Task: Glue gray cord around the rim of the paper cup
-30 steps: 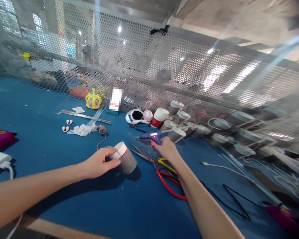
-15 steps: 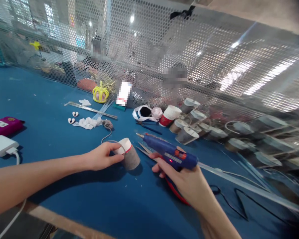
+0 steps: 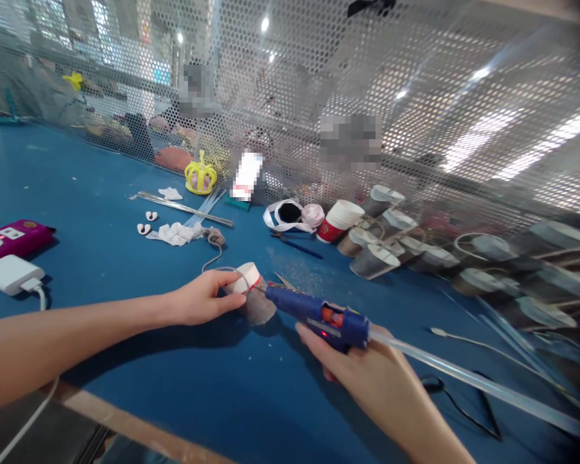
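My left hand [image 3: 207,298] pinches the white rim of a small paper cup [image 3: 261,305] wrapped in grey material, tilted on the blue table. A thin cord [image 3: 211,260] runs from that rim back to a small grey ball of cord [image 3: 215,238]. In my right hand [image 3: 352,367] is a blue glue gun [image 3: 319,316], its red light on and a long clear glue stick [image 3: 444,361] trailing from its back end. The gun's nozzle points at the cup's red band, at or very near it. Scissors [image 3: 286,281] lie behind the gun, partly hidden.
Several wrapped cups [image 3: 374,261] crowd the right side, near a stack of white and red paper cups [image 3: 339,219]. Pliers [image 3: 297,246], a white ribbon roll [image 3: 276,218], a yellow crown [image 3: 200,177] and a phone [image 3: 246,175] lie along the mesh partition [image 3: 280,84]. A power strip [image 3: 17,240] sits left.
My right hand has brought the glue gun left and down, so its nozzle now meets or nearly meets the cup's red band. My left hand keeps its hold on the cup.
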Available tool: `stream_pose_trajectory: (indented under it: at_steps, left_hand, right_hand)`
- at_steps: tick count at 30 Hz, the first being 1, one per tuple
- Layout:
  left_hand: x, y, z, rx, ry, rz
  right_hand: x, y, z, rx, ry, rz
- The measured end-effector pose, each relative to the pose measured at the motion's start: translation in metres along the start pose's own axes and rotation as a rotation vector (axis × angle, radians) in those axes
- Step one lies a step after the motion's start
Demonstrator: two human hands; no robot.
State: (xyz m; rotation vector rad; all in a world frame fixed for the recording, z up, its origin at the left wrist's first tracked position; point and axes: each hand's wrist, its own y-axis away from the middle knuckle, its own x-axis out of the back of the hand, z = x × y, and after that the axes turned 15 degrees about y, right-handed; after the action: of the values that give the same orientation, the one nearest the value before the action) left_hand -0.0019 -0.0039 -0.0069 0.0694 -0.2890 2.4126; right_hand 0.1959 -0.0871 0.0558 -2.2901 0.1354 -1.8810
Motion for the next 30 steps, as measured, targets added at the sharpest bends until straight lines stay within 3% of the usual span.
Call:
stream_pose_trajectory:
  at_steps: [9, 30]
  left_hand:
    - [0.000, 0.001, -0.002, -0.017, 0.008, -0.002]
    - [0.001, 0.001, -0.003, -0.014, -0.056, -0.022]
  right_hand:
    - [-0.013, 0.004, -0.003, -0.021, -0.071, 0.107]
    - [-0.007, 0.004, 0.000, 0.012, 0.022, 0.087]
